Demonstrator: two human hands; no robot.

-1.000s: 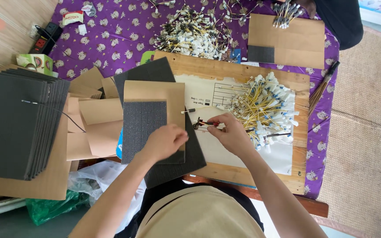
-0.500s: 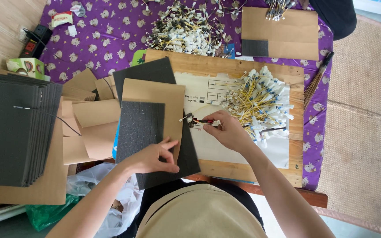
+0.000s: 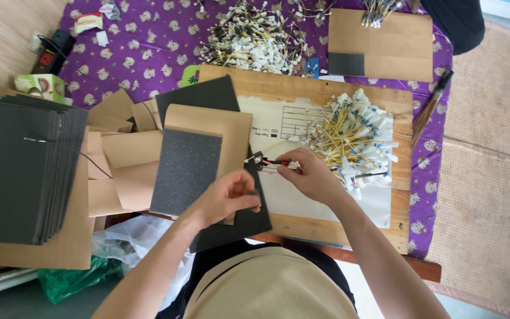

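A small wired connector (image 3: 262, 160) is pinched in the right hand (image 3: 309, 175) above the wooden board (image 3: 302, 227). A foam-faced card (image 3: 199, 159) is gripped at its edge by the left hand (image 3: 226, 198). Seating seems underway; precise alignment is called for next.

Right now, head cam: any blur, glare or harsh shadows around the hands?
Head view: soft, even daylight, no hard shadows on the wooden board; left hand and right hand slightly soft; the small wire piece they hold is too fine to resolve; white paper bright but not blown out.
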